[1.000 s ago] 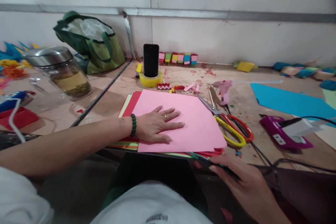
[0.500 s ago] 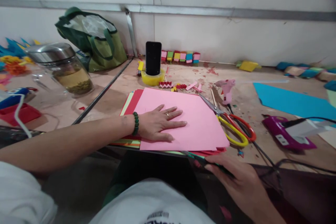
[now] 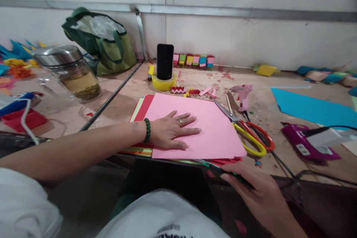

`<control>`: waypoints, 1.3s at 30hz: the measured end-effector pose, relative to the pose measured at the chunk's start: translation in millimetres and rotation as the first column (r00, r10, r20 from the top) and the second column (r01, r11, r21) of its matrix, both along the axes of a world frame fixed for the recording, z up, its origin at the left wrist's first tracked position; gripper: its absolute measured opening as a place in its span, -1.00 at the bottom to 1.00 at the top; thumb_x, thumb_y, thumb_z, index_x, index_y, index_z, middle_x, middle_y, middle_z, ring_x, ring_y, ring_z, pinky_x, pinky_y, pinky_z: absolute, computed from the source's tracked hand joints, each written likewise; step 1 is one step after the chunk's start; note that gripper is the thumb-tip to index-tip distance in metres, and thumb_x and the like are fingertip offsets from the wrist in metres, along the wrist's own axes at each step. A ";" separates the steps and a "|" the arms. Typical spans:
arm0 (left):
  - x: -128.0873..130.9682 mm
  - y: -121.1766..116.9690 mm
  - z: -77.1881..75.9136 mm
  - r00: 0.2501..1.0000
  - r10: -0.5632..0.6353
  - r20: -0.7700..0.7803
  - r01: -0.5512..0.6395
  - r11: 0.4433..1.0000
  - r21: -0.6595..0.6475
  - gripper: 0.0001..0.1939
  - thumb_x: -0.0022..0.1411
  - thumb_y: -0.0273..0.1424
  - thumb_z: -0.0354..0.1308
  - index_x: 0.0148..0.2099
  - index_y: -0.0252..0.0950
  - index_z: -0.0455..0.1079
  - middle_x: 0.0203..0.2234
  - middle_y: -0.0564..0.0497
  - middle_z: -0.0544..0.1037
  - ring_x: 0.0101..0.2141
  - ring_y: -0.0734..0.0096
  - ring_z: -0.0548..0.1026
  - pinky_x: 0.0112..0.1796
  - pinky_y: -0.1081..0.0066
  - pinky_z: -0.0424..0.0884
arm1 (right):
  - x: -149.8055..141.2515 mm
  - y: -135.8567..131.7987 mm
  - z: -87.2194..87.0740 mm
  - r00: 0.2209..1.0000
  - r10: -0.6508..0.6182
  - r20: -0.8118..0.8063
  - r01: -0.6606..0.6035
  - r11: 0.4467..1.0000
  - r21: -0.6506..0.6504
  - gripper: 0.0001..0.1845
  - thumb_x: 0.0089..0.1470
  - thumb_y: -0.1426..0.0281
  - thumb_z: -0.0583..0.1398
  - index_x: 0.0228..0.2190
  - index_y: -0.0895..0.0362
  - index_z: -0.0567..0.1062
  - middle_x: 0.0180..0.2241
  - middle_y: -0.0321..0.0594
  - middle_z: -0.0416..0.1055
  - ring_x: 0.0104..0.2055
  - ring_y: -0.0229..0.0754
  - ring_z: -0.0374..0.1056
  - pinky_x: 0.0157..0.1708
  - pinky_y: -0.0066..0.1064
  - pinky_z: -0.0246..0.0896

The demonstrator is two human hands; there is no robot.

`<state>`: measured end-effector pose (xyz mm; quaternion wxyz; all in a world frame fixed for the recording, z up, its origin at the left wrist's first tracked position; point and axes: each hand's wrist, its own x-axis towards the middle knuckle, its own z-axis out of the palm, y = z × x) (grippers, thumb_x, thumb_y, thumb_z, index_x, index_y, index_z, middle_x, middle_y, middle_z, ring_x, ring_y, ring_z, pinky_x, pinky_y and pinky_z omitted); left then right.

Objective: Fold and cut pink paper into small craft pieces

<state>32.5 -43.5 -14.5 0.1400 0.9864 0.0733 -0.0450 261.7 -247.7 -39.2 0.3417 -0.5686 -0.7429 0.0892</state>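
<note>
My left hand (image 3: pixel 174 131) lies flat, fingers spread, on a pink sheet of paper (image 3: pixel 214 130). Under that sheet is a stack of coloured paper; a red sheet (image 3: pixel 145 107) and a pale green one (image 3: pixel 136 111) show at its left side. My right hand (image 3: pixel 253 186) is closed around a slim green and dark utility knife (image 3: pixel 210 164) at the front edge of the table. Its thin tip meets the near edge of the stack, and most of its handle is hidden in my fingers. Scissors (image 3: pixel 249 139) with red and yellow handles lie against the pink sheet's right side.
A pink glue gun (image 3: pixel 243 95), a purple power strip (image 3: pixel 305 143) with cables and a blue sheet (image 3: pixel 312 108) lie to the right. Behind the stack, a phone (image 3: pixel 164 62) stands in a yellow tape roll (image 3: pixel 164 82). Leftward are a glass jar (image 3: pixel 75 78) and a green bag (image 3: pixel 111 54).
The whole view has shifted slightly, so things appear a little further right. My left hand stays flat on the pink sheet, and my right hand keeps hold of the utility knife at the stack's front edge.
</note>
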 end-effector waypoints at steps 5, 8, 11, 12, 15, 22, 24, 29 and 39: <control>10.4 -1.6 4.1 0.999 -0.013 0.044 0.012 1.000 0.010 -0.29 0.31 0.06 -0.18 0.38 -0.14 -0.11 0.35 -0.24 -0.19 0.31 -0.18 -0.21 0.12 -0.33 -0.20 | 8.6 -4.0 -2.3 0.997 -0.071 0.038 0.071 0.997 0.011 -0.89 0.13 0.33 0.20 -0.27 0.03 0.51 -0.36 -0.30 0.56 -0.37 -0.21 0.50 -0.37 -0.46 0.40; 6.3 -1.6 9.4 0.997 0.004 0.082 -0.005 1.000 0.014 -0.29 0.31 0.05 -0.17 0.39 -0.13 -0.13 0.36 -0.20 -0.19 0.32 -0.15 -0.24 0.13 -0.32 -0.24 | 9.8 -5.8 -3.4 0.996 -0.077 0.043 0.077 0.997 -0.006 -0.89 0.14 0.33 0.19 -0.27 0.03 0.51 -0.36 -0.28 0.55 -0.36 -0.20 0.49 -0.37 -0.45 0.39; -2.3 -0.7 9.1 0.999 0.004 0.047 -0.005 1.000 0.015 -0.29 0.30 0.07 -0.17 0.38 -0.09 -0.14 0.36 -0.20 -0.21 0.32 -0.13 -0.25 0.13 -0.32 -0.24 | 6.4 -5.1 -1.5 0.997 -0.061 0.043 0.061 0.998 -0.003 -0.89 0.14 0.36 0.19 -0.25 0.02 0.50 -0.36 -0.28 0.54 -0.37 -0.21 0.48 -0.37 -0.46 0.38; -4.7 -0.3 7.4 1.000 0.001 0.030 -0.002 1.000 0.015 -0.28 0.29 0.08 -0.17 0.38 -0.09 -0.14 0.36 -0.21 -0.22 0.32 -0.14 -0.24 0.12 -0.32 -0.23 | 4.8 -4.3 -0.4 0.997 -0.058 0.049 0.059 0.998 -0.007 -0.89 0.15 0.36 0.18 -0.25 0.02 0.50 -0.36 -0.27 0.54 -0.36 -0.21 0.48 -0.37 -0.46 0.37; -7.9 0.5 0.9 1.000 0.004 0.010 -0.004 1.000 0.008 -0.26 0.29 0.09 -0.18 0.38 -0.11 -0.14 0.35 -0.24 -0.22 0.31 -0.15 -0.22 0.12 -0.33 -0.23 | 0.8 -1.7 1.9 0.997 -0.042 0.072 0.043 0.999 -0.023 -0.89 0.16 0.36 0.17 -0.27 0.03 0.51 -0.37 -0.26 0.52 -0.37 -0.20 0.47 -0.39 -0.46 0.36; -7.3 1.1 -1.4 1.000 -0.002 0.029 0.002 1.000 -0.013 -0.27 0.29 0.09 -0.16 0.38 -0.12 -0.13 0.35 -0.24 -0.21 0.31 -0.18 -0.21 0.11 -0.34 -0.22 | -2.3 2.5 -0.4 0.997 -0.003 0.077 0.003 1.000 0.003 -0.90 0.17 0.34 0.18 -0.29 0.03 0.50 -0.41 -0.30 0.51 -0.40 -0.22 0.45 -0.42 -0.45 0.34; -7.6 1.0 -0.9 0.999 -0.003 0.035 0.003 1.000 -0.016 -0.27 0.29 0.08 -0.16 0.38 -0.12 -0.13 0.35 -0.24 -0.21 0.31 -0.19 -0.20 0.11 -0.35 -0.21 | -3.8 3.2 -0.3 0.996 0.008 0.084 -0.007 1.000 -0.011 -0.91 0.16 0.36 0.18 -0.29 0.03 0.50 -0.40 -0.31 0.51 -0.40 -0.23 0.45 -0.40 -0.45 0.33; -7.7 0.9 -1.0 0.999 -0.004 0.037 0.004 1.000 -0.023 -0.27 0.29 0.08 -0.16 0.38 -0.11 -0.12 0.35 -0.22 -0.21 0.31 -0.18 -0.20 0.11 -0.33 -0.22 | -8.0 5.3 1.6 0.996 0.019 0.083 -0.017 0.999 -0.029 -0.92 0.17 0.36 0.18 -0.30 0.03 0.51 -0.43 -0.31 0.51 -0.43 -0.24 0.44 -0.45 -0.44 0.31; -7.9 1.2 -1.7 0.999 0.003 0.048 -0.002 1.000 -0.023 -0.27 0.28 0.08 -0.15 0.38 -0.11 -0.11 0.35 -0.22 -0.20 0.31 -0.18 -0.19 0.12 -0.34 -0.23 | -18.2 10.5 -0.2 0.995 0.059 0.078 -0.056 0.998 -0.031 -0.89 0.17 0.39 0.17 -0.30 0.05 0.52 -0.42 -0.30 0.52 -0.44 -0.27 0.45 -0.46 -0.48 0.31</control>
